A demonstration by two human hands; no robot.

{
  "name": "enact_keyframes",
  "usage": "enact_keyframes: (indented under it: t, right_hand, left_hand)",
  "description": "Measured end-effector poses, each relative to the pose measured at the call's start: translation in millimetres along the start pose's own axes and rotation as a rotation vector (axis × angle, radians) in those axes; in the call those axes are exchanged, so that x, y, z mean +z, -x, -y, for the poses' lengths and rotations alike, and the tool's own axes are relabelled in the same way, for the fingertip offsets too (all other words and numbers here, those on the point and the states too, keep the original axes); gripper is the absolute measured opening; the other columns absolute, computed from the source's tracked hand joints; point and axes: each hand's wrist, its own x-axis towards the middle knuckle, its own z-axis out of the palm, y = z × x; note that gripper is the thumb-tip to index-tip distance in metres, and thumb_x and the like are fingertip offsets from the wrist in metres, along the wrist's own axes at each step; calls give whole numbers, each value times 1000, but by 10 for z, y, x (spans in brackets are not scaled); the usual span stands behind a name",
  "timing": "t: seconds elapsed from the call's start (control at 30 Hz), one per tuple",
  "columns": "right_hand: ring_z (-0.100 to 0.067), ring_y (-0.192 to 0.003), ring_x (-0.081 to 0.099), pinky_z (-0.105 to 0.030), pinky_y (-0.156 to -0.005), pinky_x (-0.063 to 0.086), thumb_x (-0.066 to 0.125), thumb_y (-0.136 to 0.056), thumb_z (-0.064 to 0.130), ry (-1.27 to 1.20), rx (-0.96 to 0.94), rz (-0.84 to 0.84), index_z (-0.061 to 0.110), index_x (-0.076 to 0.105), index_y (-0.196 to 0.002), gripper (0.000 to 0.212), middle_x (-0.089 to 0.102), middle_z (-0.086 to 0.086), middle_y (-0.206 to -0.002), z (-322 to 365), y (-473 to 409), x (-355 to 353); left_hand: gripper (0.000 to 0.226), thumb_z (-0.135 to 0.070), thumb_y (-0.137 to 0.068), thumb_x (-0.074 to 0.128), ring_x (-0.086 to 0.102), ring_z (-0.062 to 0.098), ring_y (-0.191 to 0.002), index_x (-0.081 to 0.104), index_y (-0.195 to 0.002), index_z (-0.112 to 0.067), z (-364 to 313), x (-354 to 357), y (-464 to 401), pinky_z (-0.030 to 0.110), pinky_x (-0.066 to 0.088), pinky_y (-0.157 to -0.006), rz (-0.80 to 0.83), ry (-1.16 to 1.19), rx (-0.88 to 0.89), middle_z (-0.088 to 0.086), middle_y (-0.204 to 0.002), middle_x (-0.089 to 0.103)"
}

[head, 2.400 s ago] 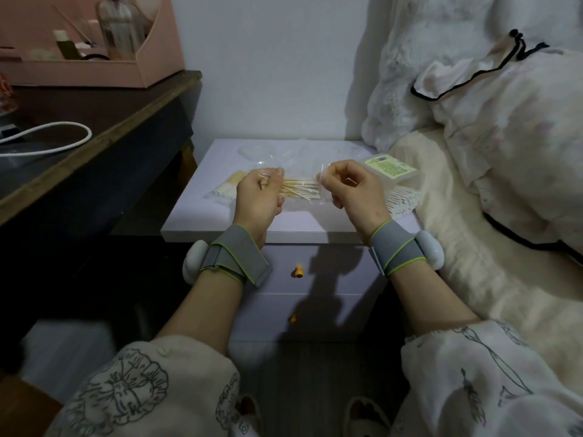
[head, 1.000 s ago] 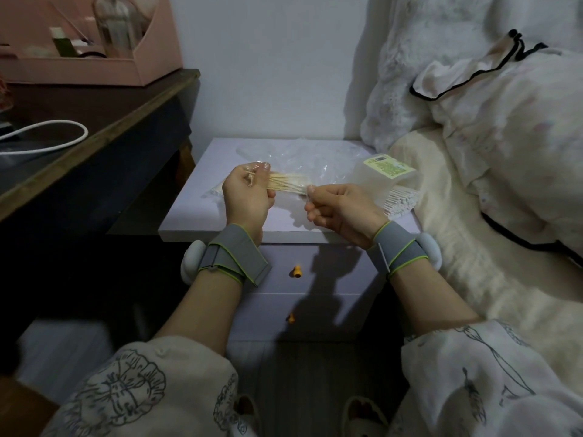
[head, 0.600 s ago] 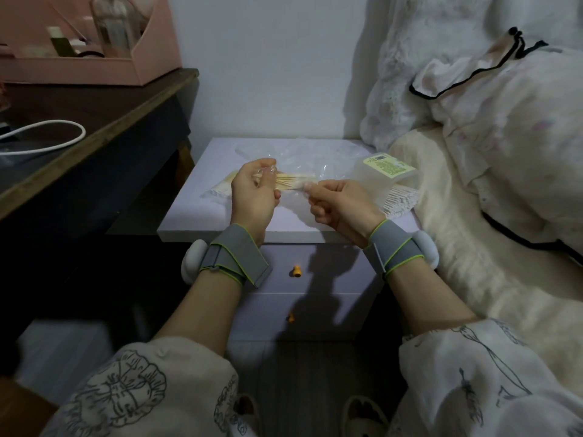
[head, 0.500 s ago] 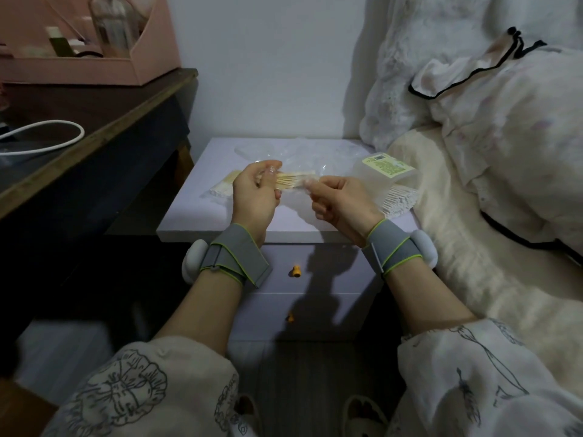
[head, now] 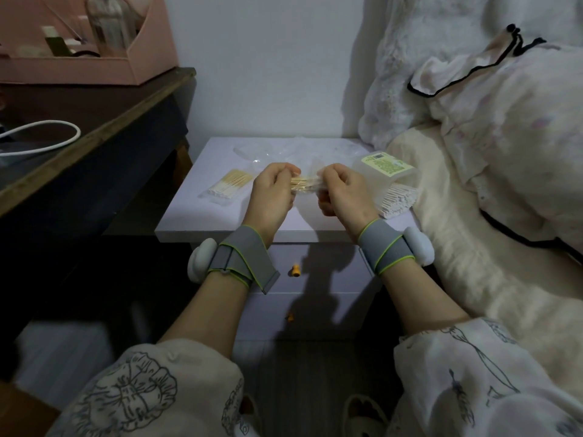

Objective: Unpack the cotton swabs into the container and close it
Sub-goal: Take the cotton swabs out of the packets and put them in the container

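Left hand (head: 272,193) and right hand (head: 342,193) both pinch swab packet (head: 302,184), fingers curled tight. Risk: wrapper tears suddenly, swabs scatter over nightstand (head: 220,216), missing container (head: 386,173).

The room is dim, with a plain pale wall (head: 268,64) across the upper middle of the frame. At centre stands a pale lilac nightstand (head: 220,222) with two drawers, each with a small orange knob (head: 295,271). A dark wooden desk (head: 104,127) fills the left side, carrying a pink organiser box (head: 94,69) at the upper left and a white cable (head: 47,143). The right side is a bed with cream bedding (head: 467,253) and white pillows (head: 410,58). The floor (head: 303,373) at the bottom is dark
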Motion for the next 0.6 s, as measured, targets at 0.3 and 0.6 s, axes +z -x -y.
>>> enact_keyframes:
  t: [0.3, 0.6]
  right_hand:
    - [-17, -52, 35, -27, -55, 27, 36, -80, 41, 124, -66, -125, 21, 42, -55, 32, 42, 3, -52, -118, -112, 20]
    - [-6, -26, 25, -13, -34, 20, 47, -95, 26, -129, 21, -114, 16, 34, -55, 43, 35, 5, -37, -38, -29, -33]
  left_hand:
    - [25, -5, -98, 33, 42, 11, -58, 57, -100, -11, -15, 46, 21, 15, 32, -47, 69, 270, -18, 2, -81, 63]
    - [13, -6, -94, 50, 43, 9, -59, 47, -88, -17, 41, 73, 59, 11, 37, -50, 88, 73, 126, -3, -83, 59]
